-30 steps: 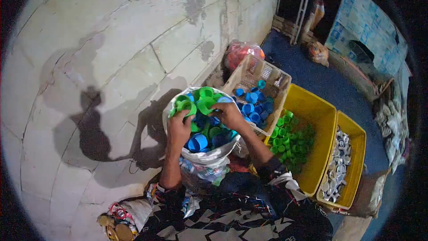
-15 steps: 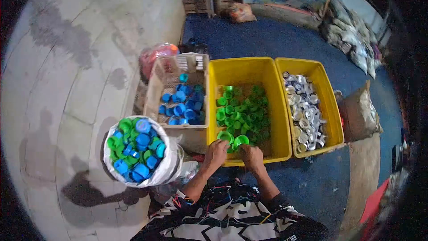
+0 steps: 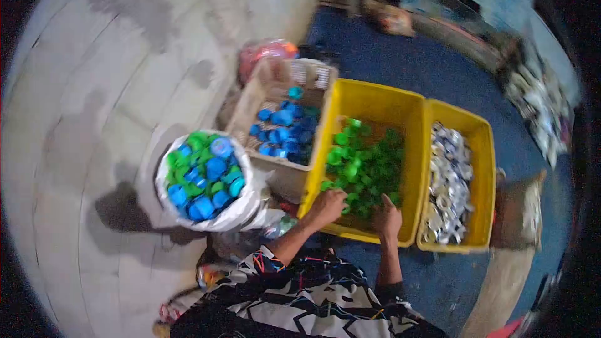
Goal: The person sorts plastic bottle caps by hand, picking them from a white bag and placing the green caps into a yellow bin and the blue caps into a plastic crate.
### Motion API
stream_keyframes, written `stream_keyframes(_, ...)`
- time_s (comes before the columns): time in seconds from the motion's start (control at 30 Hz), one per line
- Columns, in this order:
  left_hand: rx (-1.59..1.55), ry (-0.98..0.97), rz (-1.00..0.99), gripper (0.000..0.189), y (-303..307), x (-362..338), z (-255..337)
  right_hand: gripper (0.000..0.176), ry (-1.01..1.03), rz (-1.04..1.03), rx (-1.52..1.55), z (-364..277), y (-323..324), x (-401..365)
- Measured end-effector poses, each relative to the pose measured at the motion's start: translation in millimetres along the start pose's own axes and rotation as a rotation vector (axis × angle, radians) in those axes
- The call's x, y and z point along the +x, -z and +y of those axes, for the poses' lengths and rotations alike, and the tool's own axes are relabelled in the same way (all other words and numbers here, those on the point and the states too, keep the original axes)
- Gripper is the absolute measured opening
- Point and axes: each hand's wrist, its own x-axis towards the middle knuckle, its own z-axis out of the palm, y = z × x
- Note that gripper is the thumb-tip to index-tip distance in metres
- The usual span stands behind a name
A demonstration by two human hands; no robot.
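Reaching w/ L hand (image 3: 325, 208) & R hand (image 3: 387, 218) over bottom edge of lg. yellow tub (image 3: 389, 101) w/ green bottle caps (image 3: 375, 163), ctr. frame. Also showing sm. yellow tub (image 3: 482, 175) w/ whitish caps (image 3: 447, 181), ctr.-R; beige crate (image 3: 275, 162), upper ctr.-L; white sack (image 3: 245, 205), ctr.-L.
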Motion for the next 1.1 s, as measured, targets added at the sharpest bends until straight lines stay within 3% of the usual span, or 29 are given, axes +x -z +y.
stream_keyframes(0.13, -0.077, 0.081, 0.213, 0.018, 17, -50, -5, 0.042, 0.272, 0.074, -0.082, 20, -45, 5)
stream_keyframes(0.23, -0.117, 0.140, 0.317, 0.016, 36, -84, -11, 0.040, 0.214, -0.147, -0.079, -20, -50, 4)
stream_keyframes(0.37, -0.149, 0.214, 0.449, 0.016, 78, -126, -13, 0.036, 0.416, -0.175, 0.036, -38, -94, 19)
stream_keyframes(0.43, -0.135, 0.219, 0.539, 0.016, 102, -146, -18, 0.033, 0.480, -0.215, -0.027, -111, -73, 0)
stream_keyframes(0.47, -0.107, 0.213, 0.595, 0.016, 112, -156, -23, 0.027, 0.608, -0.210, -0.009, -129, -76, -1)
stream_keyframes(0.57, -0.087, 0.295, 0.689, 0.017, 145, -187, -33, 0.025, 0.711, -0.200, 0.008, -183, -98, -11)
stream_keyframes(0.67, -0.012, 0.367, 0.778, 0.018, 183, -215, -50, 0.030, 0.961, -0.199, 0.077, -247, -108, -27)
stream_keyframes(0.73, 0.078, 0.464, 0.817, 0.021, 205, -230, -63, 0.026, 1.012, -0.155, 0.055, -284, -121, -40)
stream_keyframes(0.83, 0.201, 0.452, 0.886, 0.029, 226, -245, -109, 0.023, 1.081, -0.159, 0.098, -322, -135, -55)
stream_keyframes(0.93, 0.310, 0.358, 0.883, 0.035, 252, -240, -143, 0.021, 1.077, -0.215, 0.085, -337, -141, -72)
stream_keyframes(1.03, 0.294, 0.437, 0.777, 0.038, 259, -231, -171, 0.021, 1.078, -0.205, 0.065, -329, -151, -80)
stream_keyframes(1.1, 0.265, 0.550, 0.701, 0.026, 257, -225, -178, 0.021, 1.069, -0.191, 0.045, -323, -151, -80)
